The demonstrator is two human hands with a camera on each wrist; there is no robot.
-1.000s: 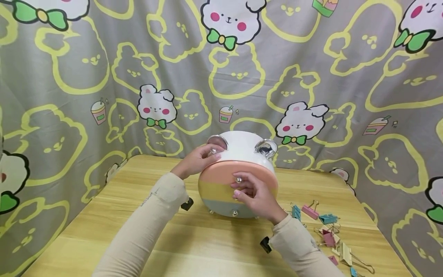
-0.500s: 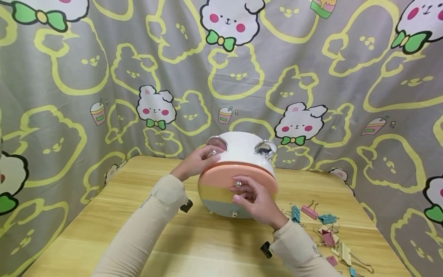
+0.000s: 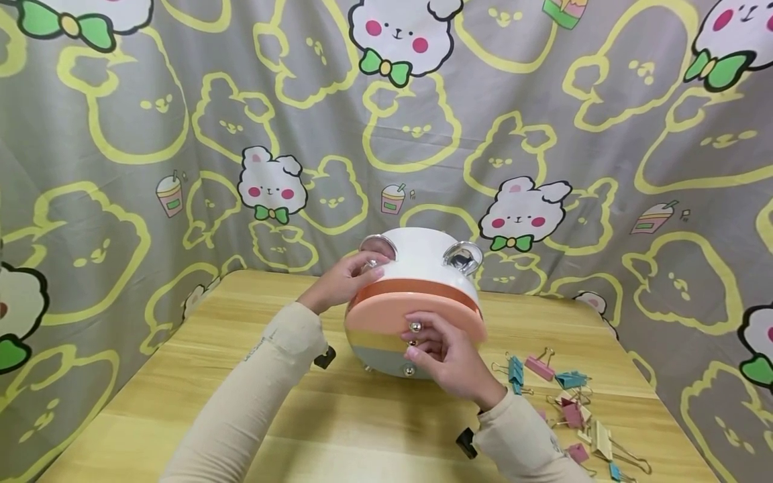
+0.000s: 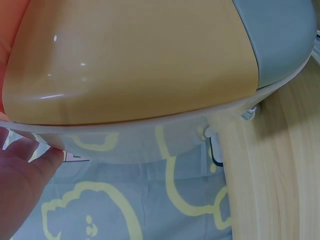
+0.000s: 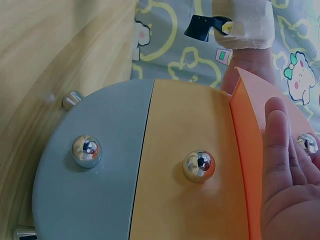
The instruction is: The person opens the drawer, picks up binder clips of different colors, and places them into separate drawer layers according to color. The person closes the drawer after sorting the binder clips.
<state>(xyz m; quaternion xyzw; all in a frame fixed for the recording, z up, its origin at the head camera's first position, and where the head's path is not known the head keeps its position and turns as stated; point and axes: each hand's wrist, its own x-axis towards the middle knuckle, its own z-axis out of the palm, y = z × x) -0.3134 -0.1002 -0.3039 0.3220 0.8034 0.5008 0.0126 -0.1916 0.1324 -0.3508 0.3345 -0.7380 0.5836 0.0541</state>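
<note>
A rounded white case point(image 3: 417, 255) with silver ears stands on the table. Its front has an orange drawer point(image 3: 374, 312), tilted forward and partly out, above yellow point(image 5: 175, 120) and blue-grey point(image 5: 100, 195) drawers that sit flush. At the upper left, my left hand point(image 3: 341, 285) grips the silver ear point(image 3: 379, 247); the left wrist view shows its fingers point(image 4: 22, 147) against the case's side. My right hand point(image 3: 449, 352) holds the orange drawer's round silver knob point(image 3: 415, 327) with curled fingers. In the right wrist view, that knob point(image 5: 307, 143) is partly covered by the hand.
Several pink, teal and cream binder clips point(image 3: 570, 412) lie to the right on the wooden table point(image 3: 338, 436). A patterned grey curtain point(image 3: 338, 127) hangs behind and at both sides. The other silver ear point(image 3: 464, 257) stands at the case's upper right.
The orange drawer has come forward and down with my right hand, and a dark orange gap has opened behind its top edge. My left hand has stayed at the ear.
</note>
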